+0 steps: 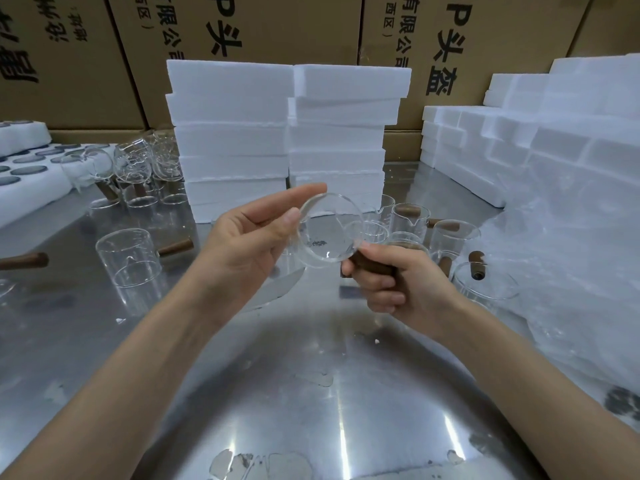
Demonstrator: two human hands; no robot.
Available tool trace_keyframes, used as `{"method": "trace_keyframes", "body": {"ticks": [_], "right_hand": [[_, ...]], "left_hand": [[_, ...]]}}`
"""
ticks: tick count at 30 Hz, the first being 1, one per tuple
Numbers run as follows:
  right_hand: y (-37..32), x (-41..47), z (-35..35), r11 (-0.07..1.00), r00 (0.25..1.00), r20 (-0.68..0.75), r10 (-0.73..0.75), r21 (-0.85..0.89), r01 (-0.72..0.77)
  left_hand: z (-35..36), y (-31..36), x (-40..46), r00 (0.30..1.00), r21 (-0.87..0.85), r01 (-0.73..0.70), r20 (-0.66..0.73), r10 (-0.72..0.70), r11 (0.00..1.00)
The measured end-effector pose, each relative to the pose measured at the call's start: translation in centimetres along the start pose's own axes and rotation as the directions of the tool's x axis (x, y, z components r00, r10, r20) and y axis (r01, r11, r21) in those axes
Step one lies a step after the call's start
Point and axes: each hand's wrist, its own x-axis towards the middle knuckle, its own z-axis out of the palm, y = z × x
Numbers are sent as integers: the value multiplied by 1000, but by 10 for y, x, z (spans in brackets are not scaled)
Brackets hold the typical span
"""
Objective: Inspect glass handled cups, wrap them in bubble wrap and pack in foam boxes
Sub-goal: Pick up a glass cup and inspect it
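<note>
A clear glass cup (327, 233) with a brown wooden handle is held above the steel table, its round base turned toward me. My right hand (391, 282) grips the wooden handle in a curled fist. My left hand (252, 240) holds the cup's left side, with its thumb against the rim and its fingers stretched behind the glass. Two stacks of white foam boxes (284, 133) stand just behind the cup. A heap of clear bubble wrap (568, 271) lies at the right.
Several more handled glass cups stand at the right (453, 233), at the left (126, 258) and in a pile at the back left (138, 164). More foam boxes (519, 133) are stacked at the far right, foam trays (24, 174) at the far left. Cardboard cartons (242, 26) line the back.
</note>
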Motion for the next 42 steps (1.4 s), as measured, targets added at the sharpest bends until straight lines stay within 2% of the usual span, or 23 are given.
{"method": "trace_keyframes", "body": {"ticks": [4, 7, 15, 18, 21, 25, 28, 30, 34, 35, 36, 38, 40, 42], "right_hand": [[0, 0, 0, 999, 999, 18, 27, 45, -27], [1, 0, 3, 999, 999, 14, 29, 31, -30], [5, 1, 14, 981, 997, -70, -24, -193, 10], [7, 2, 19, 928, 989, -93, -114, -367, 72], [9, 3, 21, 850, 970, -119, -214, -512, 125], [8, 5, 20, 685, 913, -157, -376, -711, 160], [9, 4, 16, 438, 864, -131, -487, -892, 112], [9, 1, 17, 262, 849, -64, -524, -961, 89], [10, 0, 24, 32, 853, 26, -521, -998, 50], [11, 0, 25, 16, 855, 34, -518, -999, 49], [11, 0, 25, 44, 863, 28, -504, -997, 58], [9, -1, 23, 205, 900, -9, -436, -975, 89], [5, -1, 20, 467, 941, -46, -336, -876, 124], [3, -1, 17, 721, 972, -68, -225, -683, 119]], "left_hand": [[-1, 2, 0, 993, 54, -40, 114, 33, 998], [2, 1, 0, 994, 154, -53, 97, 39, 987], [18, -13, -3, 982, 492, -140, -39, 182, 859], [24, -20, -4, 951, 470, -136, -186, 248, 872], [27, -24, -4, 922, 406, -121, -291, 254, 906], [24, -23, -1, 932, 353, -83, -303, 198, 932], [15, -25, 3, 968, 318, 111, -250, -29, 941], [12, -29, 3, 972, 377, 194, -200, -125, 906], [6, -36, 5, 969, 422, 204, -216, -120, 884], [5, -37, 6, 973, 413, 185, -205, -107, 892], [5, -37, 6, 978, 408, 164, -185, -95, 898], [5, -38, 5, 986, 395, 130, -149, -76, 909], [5, -39, 5, 989, 388, 111, -130, -65, 915], [5, -39, 6, 993, 382, 89, -108, -51, 920]]}}
